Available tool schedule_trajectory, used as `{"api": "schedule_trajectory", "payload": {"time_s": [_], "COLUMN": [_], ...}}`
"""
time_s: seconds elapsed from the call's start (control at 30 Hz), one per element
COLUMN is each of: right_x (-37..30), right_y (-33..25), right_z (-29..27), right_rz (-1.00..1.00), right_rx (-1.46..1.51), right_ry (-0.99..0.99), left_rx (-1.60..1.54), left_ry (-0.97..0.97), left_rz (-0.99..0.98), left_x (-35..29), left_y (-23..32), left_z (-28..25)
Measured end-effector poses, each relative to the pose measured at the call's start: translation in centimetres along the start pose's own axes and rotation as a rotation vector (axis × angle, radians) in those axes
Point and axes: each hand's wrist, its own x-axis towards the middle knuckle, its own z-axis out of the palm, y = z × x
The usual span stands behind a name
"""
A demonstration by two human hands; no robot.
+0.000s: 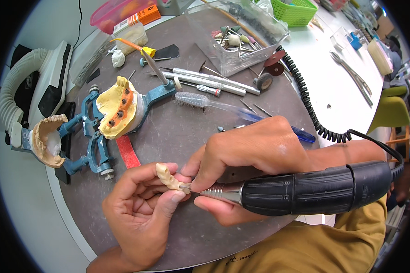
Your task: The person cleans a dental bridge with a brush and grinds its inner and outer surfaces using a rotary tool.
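Observation:
My left hand (pixel 143 209) pinches a cream-coloured dental bridge (pixel 167 176) between thumb and fingers near the front of the work mat. In my right hand (pixel 255 145) lies a black dental handpiece (pixel 300 193) with a ribbed metal nose, held like a pen. Its tip meets the bridge's lower right end; the bur itself is mostly hidden by my fingertips. Beyond my left hand stands a blue articulator (pixel 95 145), opened out. It bears a yellow dental cast (pixel 107 102) with an orange-pink gum strip and several dark posts, and a tan cast (pixel 39 136) at its left.
Across the mat lie a clear-handled brush (pixel 193 99), metal hand instruments (pixel 209 82) and a red strip (pixel 128 152). A clear box (pixel 234 61) of burs stands behind them. The handpiece's coiled cord (pixel 303 91) runs along the right. A white ribbed hose (pixel 11 86) curves at far left.

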Motion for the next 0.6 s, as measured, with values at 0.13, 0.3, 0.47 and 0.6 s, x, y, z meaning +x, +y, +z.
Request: {"api": "schedule_trajectory", "payload": {"time_s": [0.13, 0.3, 0.47, 0.6], "right_x": [0.1, 0.3, 0.9, 0.7], "right_y": [1.1, -0.1, -0.9, 0.0], "right_z": [-0.4, -0.1, -0.6, -0.2], "right_rz": [-0.121, 0.046, 0.01, -0.065], "right_rx": [0.086, 0.069, 0.041, -0.078], "right_ry": [-0.038, -0.031, 0.082, 0.109], "left_rx": [0.007, 0.028, -0.044, -0.105], "left_ry": [-0.027, -0.011, -0.078, -0.085], "left_rz": [0.002, -0.033, -0.086, -0.203], "left_x": [0.0, 0.0, 0.6, 0.7], "left_y": [0.0, 0.0, 0.7, 1.1], "left_z": [-0.2, -0.3, -0.2, -0.5]}}
